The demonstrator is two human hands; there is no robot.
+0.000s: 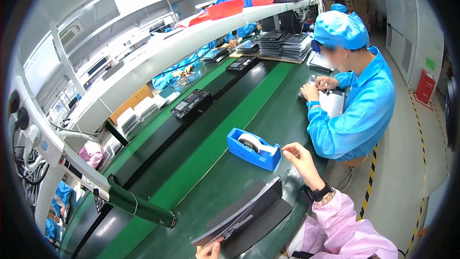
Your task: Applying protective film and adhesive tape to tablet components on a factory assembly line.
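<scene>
At the bottom edge, my left hand (209, 250) grips the lower corner of a thin dark panel (235, 216), which looks like part of a laptop. The panel is tilted up on its long edge, and a flat black piece (261, 228) lies beside it on the green bench. My right hand (301, 159) is just off the cutter end of a blue tape dispenser (256, 157) that holds a white roll. Its thumb and forefinger are drawn together; whether tape is between them is too fine to see.
A green and black conveyor line (215, 124) runs diagonally, carrying opened dark devices (191, 104). A co-worker in blue (357, 100) works on a device at right. Stacked panels (282, 45) stand at the far end. A green post (139, 204) rises at left; a shelf (191, 31) overhangs the line.
</scene>
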